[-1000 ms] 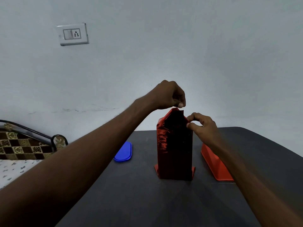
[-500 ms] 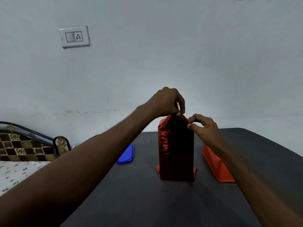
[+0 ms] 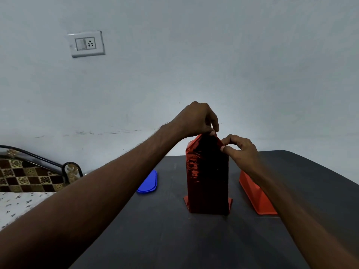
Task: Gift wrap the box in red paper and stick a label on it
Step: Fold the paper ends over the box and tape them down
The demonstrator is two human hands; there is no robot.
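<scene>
My left hand [image 3: 196,119] and right hand [image 3: 240,147] have pressed the red paper [image 3: 194,167] flap lower, both pinching it; top nearly closed

Person, head view: two bare forearms, no sleeves in view. Left hand [image 3: 196,119] and right hand [image 3: 241,150] bare; no rings, watch, bands or gloves visible. Fine hair along left forearm. Short fingernails show on both hands.

On a dark table [image 3: 174,239] a box [image 3: 207,177] in red paper stands upright; left hand [image 3: 196,119] and right hand [image 3: 240,149] pinch its top flap.
</scene>
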